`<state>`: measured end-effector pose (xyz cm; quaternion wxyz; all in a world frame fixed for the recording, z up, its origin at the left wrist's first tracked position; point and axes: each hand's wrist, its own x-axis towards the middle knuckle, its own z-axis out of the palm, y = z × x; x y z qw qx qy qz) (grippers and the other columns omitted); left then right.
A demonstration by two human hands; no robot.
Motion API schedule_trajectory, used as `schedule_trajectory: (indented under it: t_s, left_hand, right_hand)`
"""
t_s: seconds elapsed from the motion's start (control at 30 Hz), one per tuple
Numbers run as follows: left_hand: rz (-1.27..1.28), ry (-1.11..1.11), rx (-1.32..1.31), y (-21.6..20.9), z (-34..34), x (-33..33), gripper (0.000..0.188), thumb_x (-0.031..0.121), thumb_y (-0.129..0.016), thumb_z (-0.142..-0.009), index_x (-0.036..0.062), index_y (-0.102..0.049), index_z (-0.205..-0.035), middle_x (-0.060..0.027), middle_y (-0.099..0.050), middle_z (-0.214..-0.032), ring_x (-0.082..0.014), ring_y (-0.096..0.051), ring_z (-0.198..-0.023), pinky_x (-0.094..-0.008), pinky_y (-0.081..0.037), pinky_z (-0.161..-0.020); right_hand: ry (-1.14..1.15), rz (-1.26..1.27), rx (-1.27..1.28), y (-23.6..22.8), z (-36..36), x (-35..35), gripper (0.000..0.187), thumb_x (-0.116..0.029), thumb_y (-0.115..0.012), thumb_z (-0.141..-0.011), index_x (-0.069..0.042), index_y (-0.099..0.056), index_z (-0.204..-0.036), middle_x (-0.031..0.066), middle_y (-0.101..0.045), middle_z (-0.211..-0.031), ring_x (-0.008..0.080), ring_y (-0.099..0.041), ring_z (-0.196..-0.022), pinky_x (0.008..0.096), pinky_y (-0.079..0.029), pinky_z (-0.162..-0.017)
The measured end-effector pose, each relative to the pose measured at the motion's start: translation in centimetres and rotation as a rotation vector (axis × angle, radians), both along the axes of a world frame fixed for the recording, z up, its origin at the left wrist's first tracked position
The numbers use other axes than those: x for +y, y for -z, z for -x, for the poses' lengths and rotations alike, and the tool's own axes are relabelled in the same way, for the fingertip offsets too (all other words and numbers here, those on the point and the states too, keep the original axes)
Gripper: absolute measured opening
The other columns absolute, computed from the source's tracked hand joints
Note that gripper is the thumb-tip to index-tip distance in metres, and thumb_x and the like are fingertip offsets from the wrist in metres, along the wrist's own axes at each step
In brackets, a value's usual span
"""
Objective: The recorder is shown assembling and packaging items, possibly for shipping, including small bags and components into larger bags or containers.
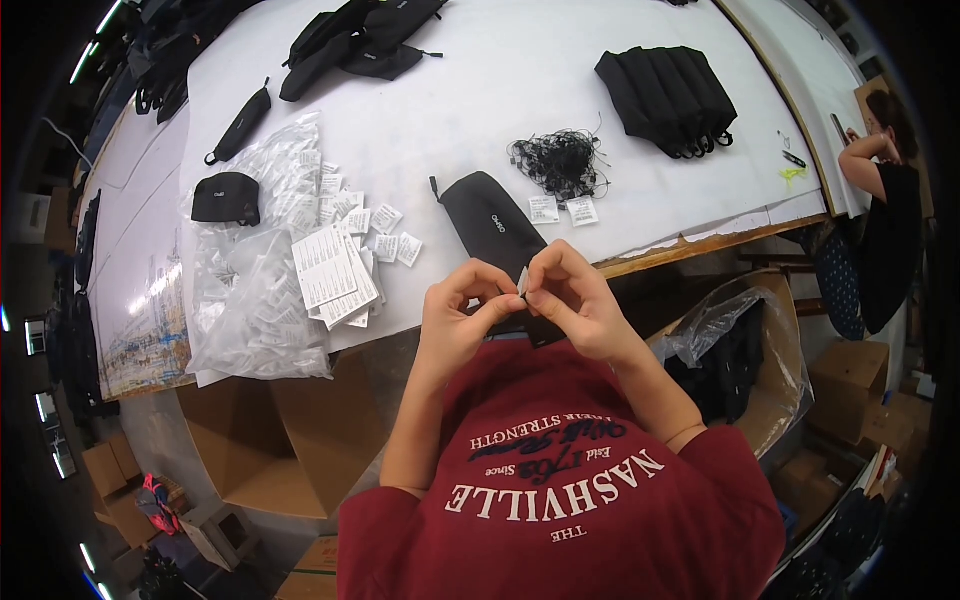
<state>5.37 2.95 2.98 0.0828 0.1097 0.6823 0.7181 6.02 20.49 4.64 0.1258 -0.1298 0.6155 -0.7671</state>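
My left hand [465, 305] and my right hand [580, 300] meet at the table's near edge, fingertips pinched together. Between them a sliver of a small white tag [523, 280] shows, pinched by the right fingers. What the left fingertips grip is too small to make out. Under and beyond both hands lies a black zip pouch [490, 218], partly hidden by them. Just past it are two loose white tags [543, 209] and a tangled heap of thin black strings [556, 163].
On the left of the white table [450, 100] rest a clear bag of white tags [260, 290], a stack of printed cards [330, 265] and a small black pouch [226, 198]. Black pouches [668, 100] lie farther back. Cardboard boxes [270, 440] stand below; another person [880, 190] sits right.
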Motion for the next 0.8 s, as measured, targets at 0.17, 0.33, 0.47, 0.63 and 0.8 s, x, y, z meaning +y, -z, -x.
schedule_trajectory:
  t_s: [0.17,0.33,0.47,0.63,0.8]
  left_hand:
    - [-0.146,-0.063,-0.177,1.2,-0.6,-0.8,0.010,0.010,-0.061,-0.089,0.0023,-0.059,-0.094,-0.0001,-0.062,-0.078,-0.0027,-0.050,-0.061,-0.0162,-0.034,-0.053]
    - [0.305,-0.246,-0.211,6.0,0.9,-2.8,0.026,0.022,-0.057,-0.092,0.0020,-0.055,-0.109,-0.0068,-0.061,-0.096,-0.0102,-0.053,-0.070,-0.0251,-0.044,-0.064]
    - [0.542,-0.188,-0.085,7.9,0.8,-2.0,0.031,0.022,-0.059,-0.090,0.0025,-0.053,-0.114,-0.0093,-0.058,-0.103,-0.0187,-0.056,-0.073,-0.0296,-0.046,-0.071]
    - [0.363,-0.086,0.128,7.4,1.1,-1.2,0.034,0.002,-0.054,-0.082,0.0085,-0.056,-0.115,-0.0068,-0.050,-0.121,-0.0197,-0.049,-0.101,-0.0324,-0.037,-0.089]
    - [0.864,-0.113,0.546,4.8,2.6,-0.3,0.031,0.004,-0.060,-0.078,0.0136,-0.062,-0.107,-0.0015,-0.055,-0.116,-0.0238,-0.048,-0.106,-0.0369,-0.031,-0.091]
  right_hand:
    - [-0.085,0.191,-0.192,0.4,0.9,0.0,0.012,-0.006,-0.052,-0.092,-0.007,-0.046,-0.103,0.0001,-0.049,-0.080,0.0055,-0.047,-0.067,0.0182,-0.036,-0.057]
    - [0.083,-0.009,-0.175,1.1,3.0,0.5,0.014,-0.014,-0.053,-0.093,-0.006,-0.054,-0.103,-0.0006,-0.049,-0.071,0.0042,-0.045,-0.061,0.0178,-0.034,-0.055]
    - [0.201,-0.775,0.348,4.7,3.8,-0.4,0.034,-0.023,-0.065,-0.080,-0.003,-0.057,-0.106,0.0137,-0.057,-0.102,0.0275,-0.055,-0.095,0.0374,-0.044,-0.084]
    - [0.331,-1.163,0.587,6.8,1.7,-1.5,0.059,-0.030,-0.066,-0.079,-0.004,-0.048,-0.129,0.0176,-0.047,-0.128,0.0331,-0.046,-0.116,0.0386,-0.037,-0.099]
    - [0.271,-0.814,0.378,6.1,2.4,0.4,0.044,-0.022,-0.060,-0.082,-0.001,-0.056,-0.121,0.0203,-0.055,-0.122,0.0332,-0.054,-0.110,0.0376,-0.042,-0.093]
